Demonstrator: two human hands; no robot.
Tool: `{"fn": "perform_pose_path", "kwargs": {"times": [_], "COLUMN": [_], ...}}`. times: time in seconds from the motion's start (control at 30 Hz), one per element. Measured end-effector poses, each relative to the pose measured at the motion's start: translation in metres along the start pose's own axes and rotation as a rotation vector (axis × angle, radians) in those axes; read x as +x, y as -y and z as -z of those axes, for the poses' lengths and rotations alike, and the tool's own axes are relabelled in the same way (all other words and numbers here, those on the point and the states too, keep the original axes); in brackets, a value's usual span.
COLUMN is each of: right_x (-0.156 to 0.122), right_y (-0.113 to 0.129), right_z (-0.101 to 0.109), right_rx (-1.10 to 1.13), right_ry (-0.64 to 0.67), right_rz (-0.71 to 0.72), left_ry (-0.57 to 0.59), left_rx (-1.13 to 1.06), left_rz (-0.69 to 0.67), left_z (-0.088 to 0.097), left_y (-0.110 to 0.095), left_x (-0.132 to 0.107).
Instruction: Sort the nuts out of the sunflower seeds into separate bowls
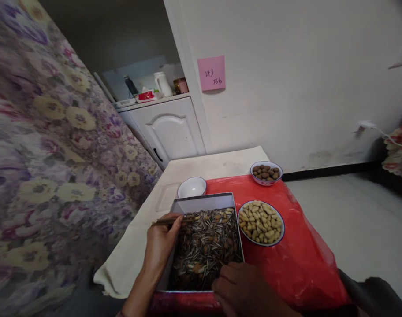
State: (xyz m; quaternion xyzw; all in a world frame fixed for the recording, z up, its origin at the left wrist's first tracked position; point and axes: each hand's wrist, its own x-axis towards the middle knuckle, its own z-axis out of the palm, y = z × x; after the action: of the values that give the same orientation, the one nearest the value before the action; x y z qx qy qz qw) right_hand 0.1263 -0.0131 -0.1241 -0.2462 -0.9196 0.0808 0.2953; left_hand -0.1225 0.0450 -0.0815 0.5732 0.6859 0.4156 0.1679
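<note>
A square box [206,200] holds striped sunflower seeds [209,246] mixed with some peanuts and brown nuts. My left hand [161,240] is over the box's left side, closed round a pair of brown chopsticks [168,221] whose tips reach into the seeds by the far left corner. Curled at the near right corner, the fingers of my right hand [239,284] grip the box's edge; the thumb is partly hidden. Just right of the box stands a bowl of peanuts [261,222]. Behind the box's left corner is a white bowl [191,187] showing its bare inside.
A bowl of round brown nuts [266,172] stands at the far right of the red plastic sheet [300,259]. Beneath lies a cream cloth [131,259]. A floral curtain [65,154] hangs on the left. A pink note [211,73] is on the wall behind.
</note>
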Motion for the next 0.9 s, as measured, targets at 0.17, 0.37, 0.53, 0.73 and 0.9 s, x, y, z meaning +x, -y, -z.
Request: {"fn": "perform_pose_path", "kwargs": {"times": [0.17, 0.37, 0.53, 0.73, 0.9], "right_x": [0.0016, 0.003, 0.0029, 0.0033, 0.0026], "right_y": [0.0007, 0.0004, 0.0009, 0.002, 0.0022], "right_z": [0.003, 0.0045, 0.0058, 0.0079, 0.0068], "right_rx": [-0.001, -0.002, 0.004, 0.0, -0.006], "right_ry": [0.008, 0.002, 0.044, 0.042, 0.016], "right_rz": [-0.007, -0.003, -0.004, -0.011, -0.008], "left_ry": [-0.014, 0.009, 0.025, -0.001, -0.011], "left_rx": [-0.004, -0.025, -0.027, -0.016, -0.032], "left_rz": [-0.007, -0.006, -0.013, -0.004, 0.001], "left_z": [-0.0009, -0.0018, -0.0012, 0.0013, 0.0015], "left_y": [0.0008, 0.002, -0.0017, -0.0006, 0.0029], "left_x": [0.0022, 0.0033, 0.003, 0.0035, 0.0028]}}
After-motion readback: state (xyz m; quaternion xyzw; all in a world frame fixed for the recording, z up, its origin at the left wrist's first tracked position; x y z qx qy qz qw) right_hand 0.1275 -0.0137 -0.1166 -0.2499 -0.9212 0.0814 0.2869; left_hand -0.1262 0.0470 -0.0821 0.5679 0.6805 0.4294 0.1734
